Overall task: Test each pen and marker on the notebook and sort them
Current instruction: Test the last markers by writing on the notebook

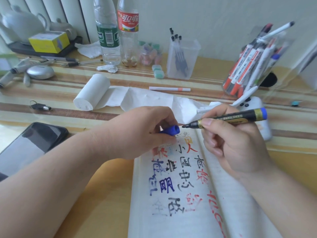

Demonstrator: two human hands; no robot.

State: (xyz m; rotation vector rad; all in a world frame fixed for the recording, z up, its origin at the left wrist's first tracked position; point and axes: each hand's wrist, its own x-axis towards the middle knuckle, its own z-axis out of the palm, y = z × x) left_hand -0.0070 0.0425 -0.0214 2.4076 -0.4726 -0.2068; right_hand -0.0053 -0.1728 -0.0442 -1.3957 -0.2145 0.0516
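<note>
Notebook [188, 220] lies beneath left fingers [163, 115] pinching cap [170, 131], right fingers [208, 121] gripping marker [228, 118]; tissue roll [92, 93] behind.

The notebook [171, 224] bears handwritten Chinese characters just below the fingers of the left hand [140, 131] and the right hand [231, 145]: black 小, red 人, black 有, blue 明, faint 全, black 政. Far beyond the left fingers, the cola bottle [128, 21] has a red label reading 可口可乐. The green-label bottle [107, 36] beside it shows a barcode. The gold print on the marker [226, 118] in the right fingers is too small to read.
</note>
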